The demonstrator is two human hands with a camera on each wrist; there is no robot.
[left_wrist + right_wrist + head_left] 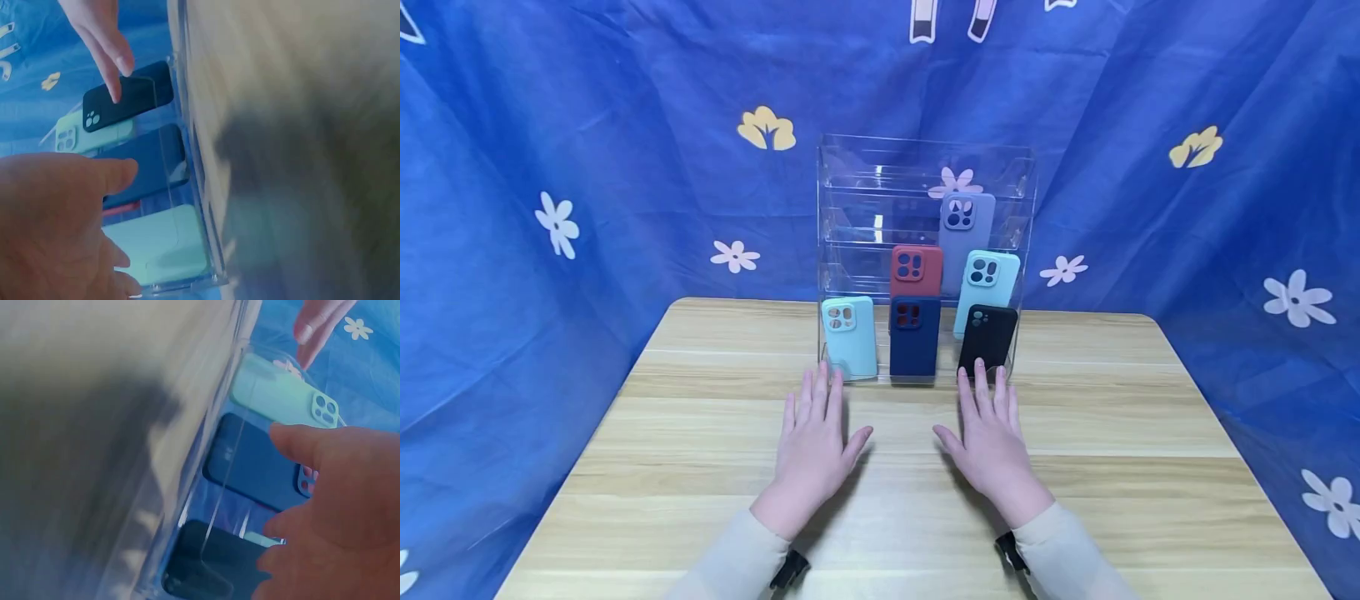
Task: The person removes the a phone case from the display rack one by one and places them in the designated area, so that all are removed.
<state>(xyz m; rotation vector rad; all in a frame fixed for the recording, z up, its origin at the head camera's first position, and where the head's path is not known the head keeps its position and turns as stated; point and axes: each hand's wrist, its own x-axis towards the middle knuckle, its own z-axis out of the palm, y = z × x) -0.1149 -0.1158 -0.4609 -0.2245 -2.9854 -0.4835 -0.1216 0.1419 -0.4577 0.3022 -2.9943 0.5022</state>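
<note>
Clear plastic tiered rack [857, 242] props phone cases [914, 348] near-upright, apparently so their backs show, with left hand [812, 452] and right hand [995, 450] straight-fingered, gripping nothing.

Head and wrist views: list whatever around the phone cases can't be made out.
Head view: lower part of the red phone case, behind the navy-blue phone case.
Head view: lower right of the right-hand light-turquoise phone case, behind the black phone case.
Right wrist view: the black phone case's camera end, behind the bare right hand.
Left wrist view: grain of the pale wooden table, blurred.
</note>
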